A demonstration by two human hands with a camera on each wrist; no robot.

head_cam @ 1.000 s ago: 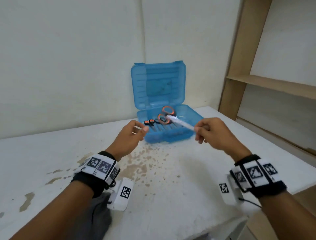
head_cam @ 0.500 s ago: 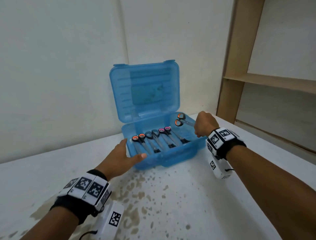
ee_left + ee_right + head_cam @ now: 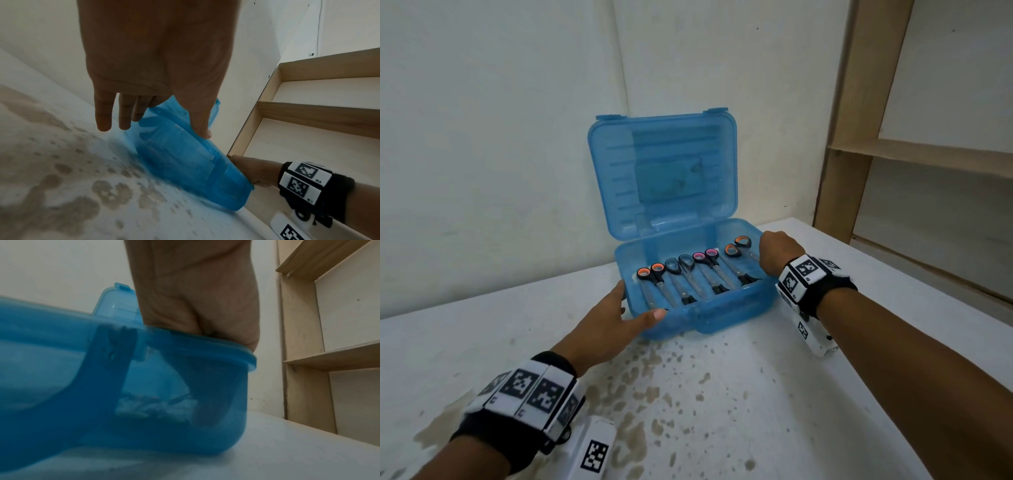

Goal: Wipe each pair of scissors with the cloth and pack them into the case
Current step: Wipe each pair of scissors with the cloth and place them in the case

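The blue plastic case [image 3: 722,318] stands open on the table, its lid [image 3: 664,171] upright against the wall. Several scissors lie side by side in it: an orange-handled pair [image 3: 650,274], a grey pair [image 3: 681,265] and a pink pair [image 3: 705,257]. My right hand [image 3: 779,253] reaches over the case's right rim and grips the blades of another orange-handled pair [image 3: 736,247], handles toward the lid. Its fingers are hidden inside the case [image 3: 185,378]. My left hand [image 3: 619,315] braces the front left corner, thumb on the front wall [image 3: 185,162], fingers straight. No cloth is in view.
The white table [image 3: 654,394] has brown stains in front of the case. A wooden shelf unit [image 3: 859,154] stands close on the right, just past the table's right edge. The wall is directly behind the case lid.
My right hand carried the orange-handled scissors from in front of the case into its right end. My left hand moved forward onto the case's front left corner. The view has come closer.
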